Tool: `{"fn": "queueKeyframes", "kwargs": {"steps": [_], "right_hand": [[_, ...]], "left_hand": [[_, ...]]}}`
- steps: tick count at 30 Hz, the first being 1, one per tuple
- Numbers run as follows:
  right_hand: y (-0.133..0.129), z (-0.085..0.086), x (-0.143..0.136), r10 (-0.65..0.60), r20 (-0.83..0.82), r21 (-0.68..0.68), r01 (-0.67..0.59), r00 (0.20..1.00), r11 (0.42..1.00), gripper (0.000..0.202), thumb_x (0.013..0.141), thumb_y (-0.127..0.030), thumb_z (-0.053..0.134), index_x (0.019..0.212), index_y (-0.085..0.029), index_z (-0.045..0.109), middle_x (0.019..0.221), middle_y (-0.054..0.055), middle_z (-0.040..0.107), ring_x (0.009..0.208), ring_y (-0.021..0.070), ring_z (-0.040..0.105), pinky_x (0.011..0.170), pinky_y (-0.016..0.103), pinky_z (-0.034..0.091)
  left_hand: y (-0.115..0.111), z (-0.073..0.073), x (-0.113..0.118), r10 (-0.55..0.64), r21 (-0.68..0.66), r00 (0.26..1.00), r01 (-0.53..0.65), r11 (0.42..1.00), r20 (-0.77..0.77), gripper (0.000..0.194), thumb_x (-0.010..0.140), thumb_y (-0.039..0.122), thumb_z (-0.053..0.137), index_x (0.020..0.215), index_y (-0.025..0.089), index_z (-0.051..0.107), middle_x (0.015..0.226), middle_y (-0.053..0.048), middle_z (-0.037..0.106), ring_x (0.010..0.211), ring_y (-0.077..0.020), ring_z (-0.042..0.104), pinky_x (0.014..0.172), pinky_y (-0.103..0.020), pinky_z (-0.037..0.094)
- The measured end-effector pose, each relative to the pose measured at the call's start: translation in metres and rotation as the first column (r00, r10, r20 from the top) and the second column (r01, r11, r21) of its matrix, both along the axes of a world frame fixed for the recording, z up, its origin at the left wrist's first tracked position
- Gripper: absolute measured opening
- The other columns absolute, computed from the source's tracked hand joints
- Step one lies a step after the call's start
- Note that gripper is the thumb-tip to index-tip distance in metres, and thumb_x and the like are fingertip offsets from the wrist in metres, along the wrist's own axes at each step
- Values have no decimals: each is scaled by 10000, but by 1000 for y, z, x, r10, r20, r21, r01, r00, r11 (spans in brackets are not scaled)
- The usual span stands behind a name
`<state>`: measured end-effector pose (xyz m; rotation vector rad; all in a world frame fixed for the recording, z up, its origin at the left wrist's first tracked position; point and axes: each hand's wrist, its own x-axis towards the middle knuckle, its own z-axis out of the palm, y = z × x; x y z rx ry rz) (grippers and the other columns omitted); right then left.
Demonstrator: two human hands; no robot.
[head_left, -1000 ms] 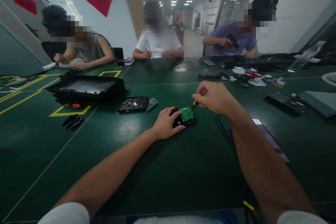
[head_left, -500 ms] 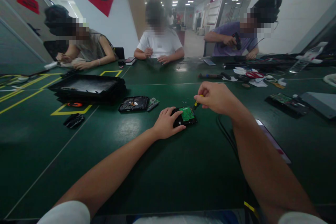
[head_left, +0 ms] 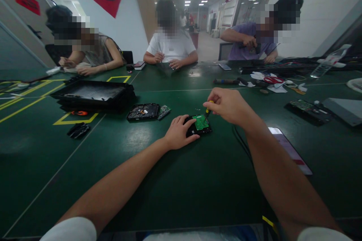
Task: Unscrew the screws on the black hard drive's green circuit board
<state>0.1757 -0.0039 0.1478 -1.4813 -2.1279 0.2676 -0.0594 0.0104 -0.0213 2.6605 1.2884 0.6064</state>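
Note:
A black hard drive (head_left: 203,131) with a green circuit board (head_left: 200,122) on its upper face lies on the table before me. My left hand (head_left: 181,132) grips it from the left, fingers over its top and thumb along the near edge. My right hand (head_left: 223,104) pinches a small yellow-and-black screwdriver (head_left: 208,110), tilted, its lower end over the right part of the green board. Whether the tip sits in a screw is too small to tell. Just beyond the drive lie several tiny screws (head_left: 198,109).
Left of the drive are an opened drive (head_left: 143,112), a loose circuit board (head_left: 164,112) and stacked black trays (head_left: 93,94). To the right lie a cable (head_left: 241,141), a phone (head_left: 291,150) and another device with a board (head_left: 307,112). Three co-workers sit across the green table (head_left: 158,180).
My right hand has moved slightly left with the screwdriver, whose lower end has shifted from the drive's right edge onto the green board. My left hand keeps its place on the drive.

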Motion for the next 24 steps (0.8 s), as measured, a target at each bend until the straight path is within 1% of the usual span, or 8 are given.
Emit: {"fn": "queueKeyframes", "kwargs": {"steps": [2,5,12,18,24], "right_hand": [[2,-2,1,24,-7,18,-24,1000,1000,133,907,-343,707,864,-217,694,824,42,777,782,213,711,702,304,474],[5,-3,4,27,-10,22,-27,1000,999,119,907,-332,717,879,-217,707,857,49,782,811,217,715,723,308,476],[4,-6,2,37,-4,17,-37,999,999,128,932,-339,693,944,-212,701,864,50,780,800,218,719,741,316,478],[3,-6,0,29,-11,-5,-29,1000,1000,112,915,-323,705,924,-217,671,855,50,781,794,220,726,740,313,488],[4,-5,3,22,15,17,-22,1000,1000,96,890,-306,708,900,-220,667,820,39,767,800,222,718,721,306,477]], "left_hand": [[0,0,0,-1,2,1000,1,1000,6,790,921,738,609,1557,279,506,1586,-157,453,1443,-406,429,1196,-617,366],[0,0,1,-4,-2,1000,4,1000,12,786,916,732,622,1549,278,515,1587,-158,449,1438,-407,433,1192,-612,373],[-1,1,2,-3,0,1000,3,1000,7,794,923,733,610,1556,266,506,1579,-165,455,1440,-406,431,1196,-610,365],[-1,0,3,-9,7,1000,9,1000,11,793,919,733,615,1553,268,511,1577,-164,460,1436,-404,438,1195,-609,368],[-1,0,2,-4,-4,1000,4,1000,12,781,920,732,614,1551,282,513,1582,-160,459,1443,-409,430,1192,-626,366]]}}
